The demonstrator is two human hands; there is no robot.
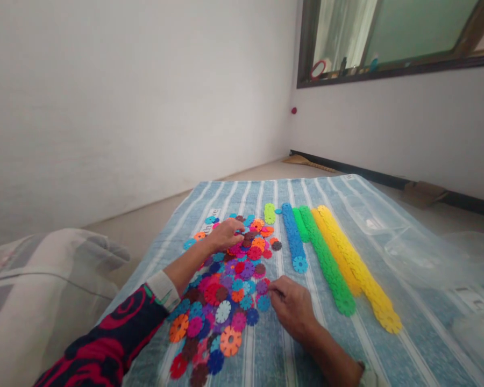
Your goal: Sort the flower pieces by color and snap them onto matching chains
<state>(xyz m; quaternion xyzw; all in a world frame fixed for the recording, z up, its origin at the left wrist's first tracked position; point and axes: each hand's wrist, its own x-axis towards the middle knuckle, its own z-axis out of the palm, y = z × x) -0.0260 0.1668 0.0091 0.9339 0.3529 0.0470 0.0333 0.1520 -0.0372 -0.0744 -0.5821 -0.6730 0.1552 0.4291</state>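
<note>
Stretched over disc pile (212, 293) with left hand (225, 235), beside it with right hand (292, 306).
Half-curled left, fingers bunched right; cannot tell if gripping.

At ten o'clock on the striped cloth (262, 194), a pale strip (208, 227) shows "th" and apparently "ve". At three o'clock, a white label (473, 297) is too blurred to read.

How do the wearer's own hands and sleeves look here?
The left hand and right hand are bare. The left sleeve is dark with pinkish-red swirls and a pale cuff; of the right sleeve, only a pale greenish edge shows.
</note>
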